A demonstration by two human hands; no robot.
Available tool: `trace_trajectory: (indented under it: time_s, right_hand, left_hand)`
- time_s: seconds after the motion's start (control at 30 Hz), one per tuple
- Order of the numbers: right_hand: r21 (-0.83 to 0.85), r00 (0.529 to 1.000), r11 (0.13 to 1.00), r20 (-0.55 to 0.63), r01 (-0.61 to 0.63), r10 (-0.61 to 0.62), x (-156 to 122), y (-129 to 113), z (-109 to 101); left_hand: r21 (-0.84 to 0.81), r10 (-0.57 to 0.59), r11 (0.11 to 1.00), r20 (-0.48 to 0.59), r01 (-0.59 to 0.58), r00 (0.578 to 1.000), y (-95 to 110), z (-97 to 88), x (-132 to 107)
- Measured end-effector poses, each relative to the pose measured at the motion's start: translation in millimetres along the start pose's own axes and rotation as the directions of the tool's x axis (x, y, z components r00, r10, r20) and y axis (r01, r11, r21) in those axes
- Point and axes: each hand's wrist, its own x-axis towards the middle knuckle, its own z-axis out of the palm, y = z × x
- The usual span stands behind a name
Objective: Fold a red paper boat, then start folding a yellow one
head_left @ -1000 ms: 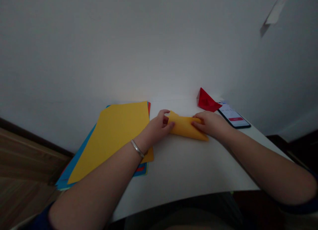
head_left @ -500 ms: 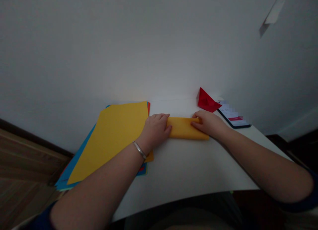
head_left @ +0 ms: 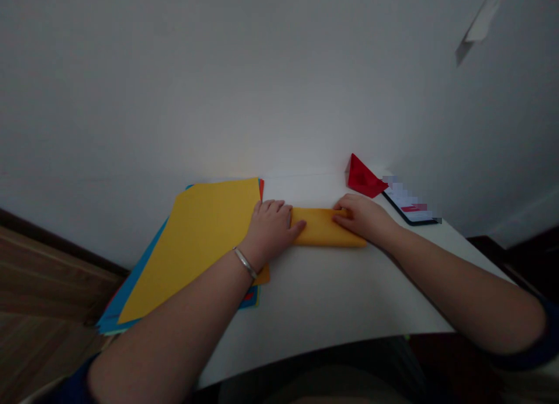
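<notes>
A folded yellow sheet of paper (head_left: 321,227) lies on the white table (head_left: 332,299) as a flat strip between my hands. My left hand (head_left: 271,226) grips its left end, the thumb on top near the front and the fingers along the back. At the far right corner, my right hand (head_left: 360,216) pinches the paper's back edge between thumb and fingers. The left end of the strip is hidden under my left hand.
Left of my hands is a stack of coloured sheets, a yellow sheet (head_left: 205,235) on top and blue sheets (head_left: 131,293) below. A red folded paper boat (head_left: 364,180) stands behind my right hand, beside a phone (head_left: 410,205). The wall (head_left: 262,89) rises behind the table.
My left hand and the yellow paper have shifted very slightly to the left, and my left fingers are a little more spread. My right hand keeps its hold on the paper.
</notes>
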Motion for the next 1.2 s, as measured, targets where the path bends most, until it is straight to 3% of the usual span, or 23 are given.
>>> trace_trajectory:
  time_s: [0.3, 0.53, 0.87, 1.2]
  right_hand:
    - [0.024, 0.999, 0.999, 0.007, 0.043, -0.043, 3, -1, 1]
    - [0.01, 0.998, 0.998, 0.021, 0.056, -0.056, 2, -5, 0]
    - [-0.088, 0.999, 0.995, 0.021, 0.052, -0.05, 0, -15, -2]
    - [0.031, 1.0, 0.999, -0.012, 0.018, -0.018, 5, -8, 8]
  left_hand:
    - [-0.12, -0.048, 0.992, -0.015, 0.046, 0.999, -3, 7.1, 0]
    - [-0.014, -0.022, 1.0, -0.132, 0.02, 0.991, 0, 1.2, -3]
    - [-0.042, -0.05, 0.998, -0.088, 0.047, 0.995, 1, 4.7, -1]
    - [-0.074, -0.012, 0.997, -0.052, 0.008, 0.999, -1, 5.7, -1]
